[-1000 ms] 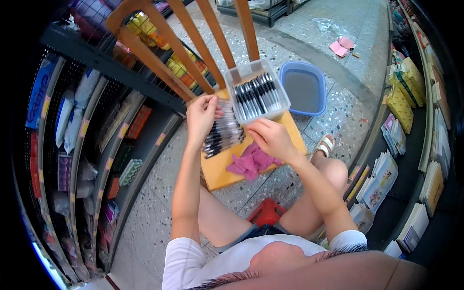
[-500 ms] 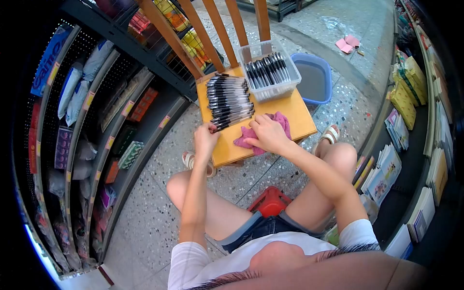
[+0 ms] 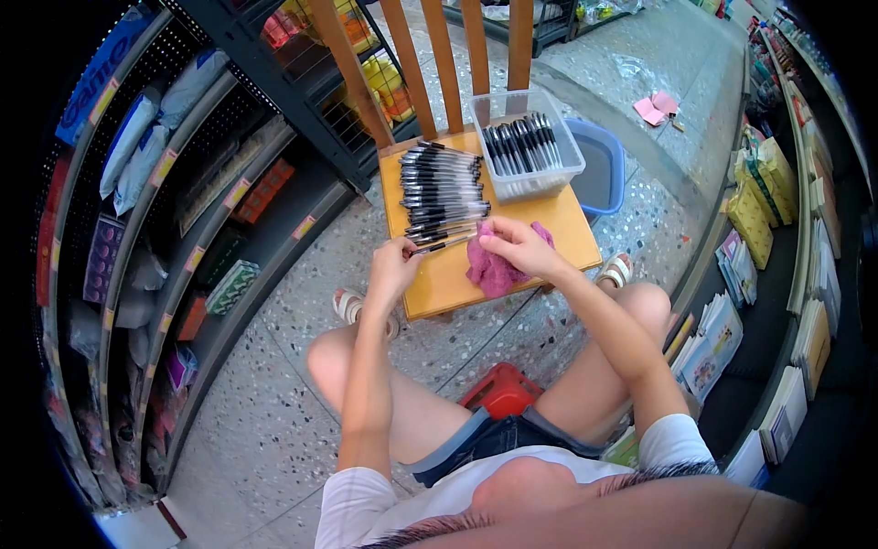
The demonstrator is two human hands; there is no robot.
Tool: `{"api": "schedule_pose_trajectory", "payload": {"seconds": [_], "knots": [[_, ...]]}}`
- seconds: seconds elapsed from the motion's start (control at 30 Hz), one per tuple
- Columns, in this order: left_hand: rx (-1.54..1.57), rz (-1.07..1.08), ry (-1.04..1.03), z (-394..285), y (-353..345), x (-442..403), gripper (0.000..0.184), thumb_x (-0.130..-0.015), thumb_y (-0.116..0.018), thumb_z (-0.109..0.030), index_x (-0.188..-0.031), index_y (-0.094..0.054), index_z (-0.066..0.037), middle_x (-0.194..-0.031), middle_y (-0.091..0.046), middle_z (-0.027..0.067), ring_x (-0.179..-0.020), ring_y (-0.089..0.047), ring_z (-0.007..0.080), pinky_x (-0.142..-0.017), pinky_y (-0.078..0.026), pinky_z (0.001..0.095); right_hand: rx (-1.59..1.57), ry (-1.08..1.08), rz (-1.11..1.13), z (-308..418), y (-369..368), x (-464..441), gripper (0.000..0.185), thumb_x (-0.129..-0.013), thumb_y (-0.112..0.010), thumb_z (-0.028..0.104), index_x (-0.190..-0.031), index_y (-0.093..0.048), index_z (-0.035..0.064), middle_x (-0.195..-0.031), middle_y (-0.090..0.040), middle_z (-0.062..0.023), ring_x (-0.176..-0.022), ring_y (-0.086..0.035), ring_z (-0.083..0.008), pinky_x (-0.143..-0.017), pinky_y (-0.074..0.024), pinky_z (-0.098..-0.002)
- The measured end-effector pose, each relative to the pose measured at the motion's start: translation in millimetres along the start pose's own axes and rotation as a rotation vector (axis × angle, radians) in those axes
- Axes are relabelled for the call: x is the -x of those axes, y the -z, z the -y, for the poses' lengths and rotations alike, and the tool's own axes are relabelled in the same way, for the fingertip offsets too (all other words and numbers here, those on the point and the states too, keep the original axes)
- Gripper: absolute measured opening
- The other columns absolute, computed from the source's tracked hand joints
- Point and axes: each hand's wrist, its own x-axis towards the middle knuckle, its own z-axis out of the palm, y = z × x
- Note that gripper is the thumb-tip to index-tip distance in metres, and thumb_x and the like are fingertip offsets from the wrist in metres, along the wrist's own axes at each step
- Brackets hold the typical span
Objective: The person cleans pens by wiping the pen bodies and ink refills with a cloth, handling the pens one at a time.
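Pen (image 3: 443,246): in the head view, just on the person's side of the pen row (image 3: 444,189), over the chair seat (image 3: 574,231); it lies between the two hands, long axis crosswise and rising slightly toward the right; roughly in line with the pens of the row.
Nearer hand: the left hand (image 3: 393,267), right at the pen's left end; the right hand (image 3: 519,249) lies off the other end, with the cloth (image 3: 494,274) between; whether the pen's right tip touches the cloth or stops just beside it, I cannot tell.
Left grip: fingertips pinched on the pen's end; the palm is turned from view; the forearm runs almost straight forward from the body, wrist low by the seat's left edge.
Right grip: fingers curled over the bunched pink cloth, thumb toward the pen; the elbow is bent out to the right, so the forearm comes in slantwise from that side.
Clear box (image 3: 540,186): on the far right of the seat, beyond the right hand; more pens (image 3: 523,145) stand tilted inside it.
Blue basin (image 3: 620,178): on the floor behind the box, past the seat's right edge.
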Motion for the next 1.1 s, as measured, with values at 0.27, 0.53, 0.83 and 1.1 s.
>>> {"api": "schedule_pose_trajectory", "payload": {"seconds": [0.27,0.53,0.83,1.1], "knots": [[0.942,-0.017,-0.007,-14.5,43.4,-2.0,0.016,-0.088,-0.056,-0.008,-0.101,-0.052,0.0,-0.098,-0.063,0.0107,-0.088,-0.061,0.0158,-0.081,-0.05,0.0271,-0.365,0.062,-0.045,40.5,4.0,9.8,0.014,-0.089,-0.051,0.014,-0.098,-0.052,0.0033,-0.091,-0.058,-0.0044,-0.082,-0.057,-0.0131,-0.074,-0.0478,-0.0264],[1.309,-0.099,0.014,-45.8,38.5,-2.3,0.022,-0.094,-0.048,-0.016,-0.112,-0.048,-0.005,-0.093,-0.062,0.0077,-0.085,-0.064,0.0209,-0.08,-0.052,0.0369,-0.421,0.097,-0.036,34.9,8.5,10.0,0.022,-0.087,-0.05,0.013,-0.104,-0.049,-0.0001,-0.093,-0.059,-0.0116,-0.086,-0.061,-0.0198,-0.075,-0.0523,-0.0357],[1.086,-0.142,-0.006,-49.9,30.1,-1.9,0.037,-0.093,-0.048,-0.012,-0.125,-0.032,-0.004,-0.083,-0.057,0.0077,-0.071,-0.063,0.02,-0.066,-0.053,0.0295,-0.43,0.127,-0.132,39.7,5.4,7.5,0.025,-0.086,-0.048,0.012,-0.109,-0.051,0.0008,-0.095,-0.057,-0.0061,-0.088,-0.056,-0.0133,-0.081,-0.0454,-0.0275],[1.014,0.067,-0.093,-77.3,-20.6,2.7,0.015,-0.09,-0.053,-0.003,-0.104,-0.053,0.002,-0.094,-0.061,0.0073,-0.081,-0.058,0.0097,-0.073,-0.049,0.0229,-0.335,0.19,0.001,15.2,-12.2,-3.1,0.024,-0.087,-0.053,0.006,-0.111,-0.052,0.0023,-0.095,-0.056,0.0013,-0.088,-0.053,-0.0061,-0.079,-0.0431,-0.022]]}}
